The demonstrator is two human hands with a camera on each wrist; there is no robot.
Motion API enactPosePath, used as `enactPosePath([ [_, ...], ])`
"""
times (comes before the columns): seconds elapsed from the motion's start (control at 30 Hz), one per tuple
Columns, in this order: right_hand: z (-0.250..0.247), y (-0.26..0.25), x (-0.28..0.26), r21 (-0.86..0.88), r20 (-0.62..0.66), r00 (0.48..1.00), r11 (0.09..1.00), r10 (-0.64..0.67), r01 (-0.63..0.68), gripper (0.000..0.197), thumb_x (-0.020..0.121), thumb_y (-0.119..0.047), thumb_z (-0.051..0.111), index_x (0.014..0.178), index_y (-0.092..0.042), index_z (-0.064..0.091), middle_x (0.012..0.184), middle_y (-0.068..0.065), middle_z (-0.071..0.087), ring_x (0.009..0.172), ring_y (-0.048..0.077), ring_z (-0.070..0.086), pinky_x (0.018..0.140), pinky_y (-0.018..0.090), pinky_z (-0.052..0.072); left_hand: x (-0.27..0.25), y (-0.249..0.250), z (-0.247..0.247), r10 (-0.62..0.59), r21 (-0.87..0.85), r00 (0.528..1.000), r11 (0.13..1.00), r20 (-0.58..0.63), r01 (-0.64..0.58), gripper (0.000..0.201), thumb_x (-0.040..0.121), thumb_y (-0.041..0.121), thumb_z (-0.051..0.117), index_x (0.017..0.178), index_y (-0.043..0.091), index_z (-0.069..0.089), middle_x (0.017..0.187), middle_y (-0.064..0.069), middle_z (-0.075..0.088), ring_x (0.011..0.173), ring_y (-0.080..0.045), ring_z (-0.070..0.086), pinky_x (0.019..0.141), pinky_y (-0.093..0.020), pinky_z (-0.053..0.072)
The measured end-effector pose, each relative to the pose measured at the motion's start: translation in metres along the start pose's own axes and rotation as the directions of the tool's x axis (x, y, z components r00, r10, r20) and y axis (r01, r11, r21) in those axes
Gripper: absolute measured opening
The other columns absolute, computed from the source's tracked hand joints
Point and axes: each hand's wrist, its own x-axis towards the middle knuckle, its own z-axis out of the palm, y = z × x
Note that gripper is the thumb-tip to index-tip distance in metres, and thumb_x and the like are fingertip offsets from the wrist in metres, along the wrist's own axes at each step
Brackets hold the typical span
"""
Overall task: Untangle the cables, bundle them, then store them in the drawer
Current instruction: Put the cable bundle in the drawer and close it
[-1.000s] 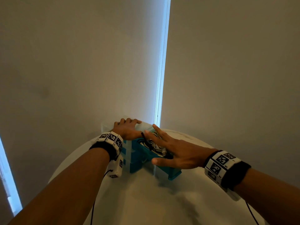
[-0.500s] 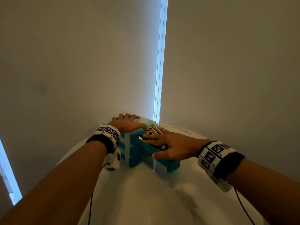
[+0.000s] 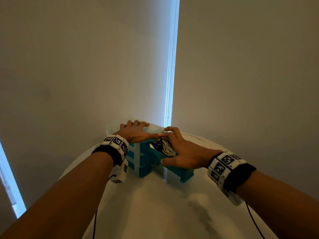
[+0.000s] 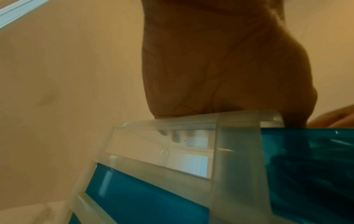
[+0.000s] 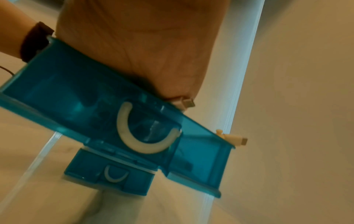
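A small drawer unit [image 3: 138, 163] with a clear frame and teal drawers stands on the white table [image 3: 155, 204]. Its top drawer [image 3: 183, 173] is pulled out toward the right. A bundle of pale and dark cables [image 3: 166, 147] lies in it. My right hand [image 3: 174, 145] covers the bundle with fingers curled over it and the thumb along the drawer's near wall. My left hand [image 3: 138, 130] rests on the unit's top, fingers hooked over the far edge. In the right wrist view a white plug [image 5: 235, 139] sticks out past the drawer [image 5: 76, 91] corner.
The unit stands at the far edge of the round table, close to beige blinds with a bright slit [image 3: 170, 66] between them. A lower teal drawer [image 5: 111, 174] is closed. Thin black wires hang from both wrist bands.
My right hand has slid further along the drawer toward the unit, and its fingers went from flat to curled over the cables. The left hand stays on the unit's top.
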Motion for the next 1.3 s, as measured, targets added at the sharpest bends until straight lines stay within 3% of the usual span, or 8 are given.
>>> enactPosePath([
  [0.23, -0.008, -0.012, 0.003, -0.224, 0.025, 0.997, 0.973, 0.071, -0.064, 0.088, 0.093, -0.074, 0.059, 0.163, -0.027, 0.034, 0.161, 0.001, 0.038, 0.127, 0.027, 0.054, 0.102, 0.036, 0.049, 0.0, 0.0, 0.001, -0.008, -0.028, 1.0, 1.0, -0.019, 0.008, 0.105, 0.082, 0.095, 0.042, 0.166, 0.035, 0.022, 0.174, -0.009, 0.02, 0.156, -0.038, 0.021, 0.124, -0.059, 0.018],
  [0.47, -0.013, -0.013, -0.001, -0.109, 0.014, 0.995, 0.989, 0.098, -0.096, 0.071, 0.09, -0.072, 0.068, 0.144, -0.03, 0.05, 0.124, -0.004, 0.065, 0.097, 0.014, 0.062, 0.075, 0.024, 0.045, -0.013, 0.001, -0.01, -0.051, -0.272, 0.998, 0.961, 0.031, 0.057, 0.117, 0.078, 0.103, 0.012, 0.166, 0.028, 0.028, 0.172, -0.012, 0.025, 0.156, -0.038, 0.023, 0.125, -0.062, 0.01],
  [0.53, -0.014, -0.01, 0.0, -0.055, 0.04, 0.99, 0.989, 0.137, -0.135, 0.081, 0.087, -0.074, 0.07, 0.151, -0.031, 0.044, 0.127, -0.004, 0.067, 0.102, 0.015, 0.065, 0.083, 0.029, 0.052, -0.009, 0.0, -0.01, -0.006, -0.221, 0.999, 0.975, 0.043, 0.015, 0.134, 0.061, 0.112, 0.01, 0.166, 0.031, 0.027, 0.172, -0.012, 0.025, 0.155, -0.039, 0.025, 0.125, -0.065, 0.011],
  [0.63, -0.014, -0.006, 0.001, -0.039, 0.049, 0.983, 0.983, 0.179, -0.177, 0.09, 0.085, -0.074, 0.073, 0.155, -0.031, 0.037, 0.13, 0.0, 0.067, 0.104, 0.017, 0.067, 0.09, 0.035, 0.058, -0.005, -0.001, -0.003, 0.048, -0.033, 0.997, 0.998, 0.067, -0.046, 0.149, 0.043, 0.116, 0.029, 0.168, 0.036, 0.015, 0.176, -0.009, 0.016, 0.157, -0.04, 0.021, 0.123, -0.064, 0.017],
  [0.77, -0.011, -0.006, 0.007, -0.034, 0.063, 0.982, 0.984, 0.177, -0.175, 0.094, 0.086, -0.073, 0.071, 0.158, -0.028, 0.03, 0.131, 0.001, 0.067, 0.101, 0.016, 0.068, 0.083, 0.03, 0.058, -0.009, 0.007, -0.004, 0.01, -0.01, 0.999, 1.0, 0.054, -0.009, 0.137, 0.057, 0.102, 0.059, 0.168, 0.034, 0.014, 0.175, -0.009, 0.016, 0.157, -0.039, 0.02, 0.125, -0.062, 0.019],
  [0.9, -0.007, -0.004, 0.007, 0.019, 0.027, 0.986, 0.986, 0.164, -0.164, 0.104, 0.088, -0.067, 0.073, 0.164, -0.023, 0.019, 0.134, -0.002, 0.064, 0.1, 0.013, 0.065, 0.071, 0.018, 0.044, -0.008, 0.007, -0.008, -0.017, -0.042, 0.998, 0.999, 0.06, 0.02, 0.124, 0.07, 0.091, 0.066, 0.167, 0.034, 0.017, 0.175, -0.009, 0.017, 0.156, -0.039, 0.02, 0.125, -0.061, 0.02],
  [1.07, -0.009, -0.007, 0.013, -0.001, 0.064, 0.981, 0.983, 0.181, -0.181, 0.083, 0.088, -0.07, 0.071, 0.15, -0.027, 0.035, 0.121, 0.001, 0.068, 0.096, 0.014, 0.068, 0.088, 0.038, 0.061, -0.005, 0.006, -0.006, -0.01, -0.027, 0.999, 1.0, 0.049, 0.012, 0.113, 0.079, 0.084, 0.066, 0.167, 0.035, 0.015, 0.175, -0.01, 0.015, 0.157, -0.04, 0.019, 0.124, -0.06, 0.019],
  [1.3, -0.012, -0.005, 0.023, 0.014, 0.113, 0.975, 0.981, 0.192, -0.195, 0.087, 0.087, -0.07, 0.073, 0.152, -0.029, 0.032, 0.128, 0.003, 0.066, 0.096, 0.014, 0.066, 0.085, 0.033, 0.057, -0.001, 0.001, -0.002, 0.018, 0.001, 0.999, 1.0, 0.034, -0.018, 0.104, 0.086, 0.08, 0.063, 0.168, 0.036, 0.015, 0.175, -0.008, 0.015, 0.156, -0.041, 0.019, 0.124, -0.061, 0.017],
])
